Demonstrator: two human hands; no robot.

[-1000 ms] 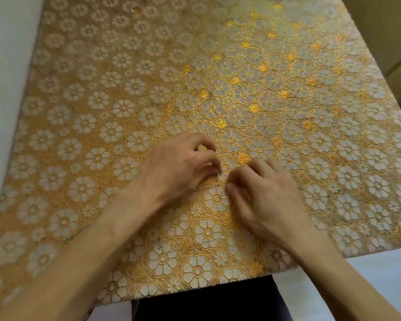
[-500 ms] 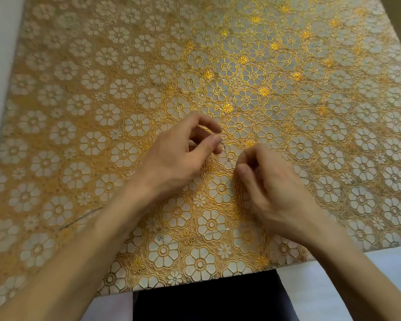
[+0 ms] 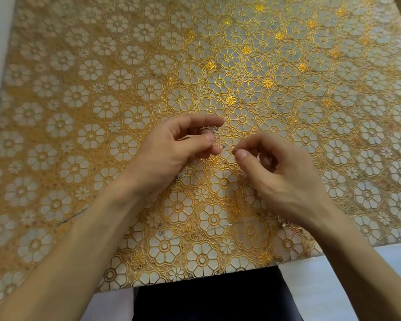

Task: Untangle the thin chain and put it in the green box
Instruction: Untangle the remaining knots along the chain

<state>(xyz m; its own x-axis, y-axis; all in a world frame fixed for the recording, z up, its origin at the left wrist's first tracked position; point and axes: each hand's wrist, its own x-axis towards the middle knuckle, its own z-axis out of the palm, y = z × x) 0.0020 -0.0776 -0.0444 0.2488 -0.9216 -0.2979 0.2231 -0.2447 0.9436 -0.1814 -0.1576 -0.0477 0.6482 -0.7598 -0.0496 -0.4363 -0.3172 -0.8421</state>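
Silvery chain (image 3: 211, 129) shows as a small knot over the cloth (image 3: 125, 66), caught between the curled forefinger and thumb of our left hand (image 3: 171, 154). We judge that it runs roughly left to right, toward our right hand (image 3: 285, 179), which lies just beside and slightly nearer to us. Our left hand is closer to the knot. Right thumb and forefinger press tip to tip, we judge on a strand too fine to see. Hands stand close but apart. No green box is in view.
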